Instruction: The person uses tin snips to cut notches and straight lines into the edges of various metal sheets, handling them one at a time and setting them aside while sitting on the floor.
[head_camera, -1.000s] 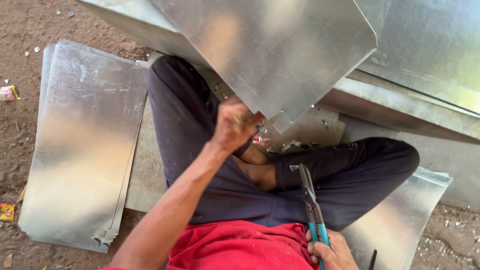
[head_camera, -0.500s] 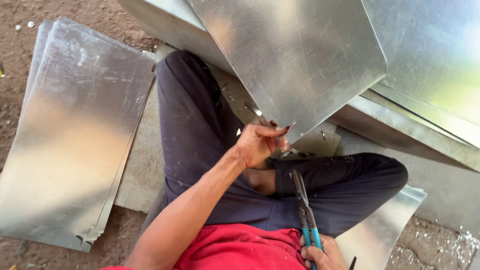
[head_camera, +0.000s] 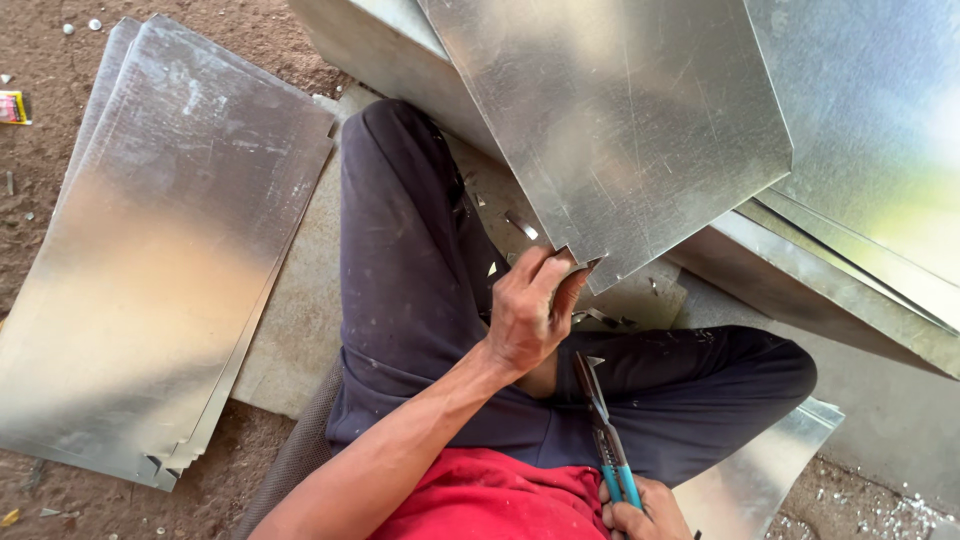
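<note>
My left hand (head_camera: 530, 310) pinches the near corner of a large galvanized metal sheet (head_camera: 620, 120) that leans over my crossed legs in dark trousers (head_camera: 410, 270). My right hand (head_camera: 645, 515), low at the bottom edge, grips the blue handles of tin snips (head_camera: 603, 430). The snips' blades point up toward the sheet's corner but stay a little short of it. Small metal offcuts (head_camera: 522, 225) lie on the surface between my legs and the sheet.
A stack of flat metal sheets (head_camera: 160, 250) lies on the dirt ground at the left, with notched corners at its near end. More sheets and folded metal pieces (head_camera: 870, 170) pile up at the right and back. A small coloured wrapper (head_camera: 14, 107) lies at the far left.
My left hand slid along the sheet's lower edge to its corner. The sheet shifted right and upward in view. The snips stayed low by my right hand.
</note>
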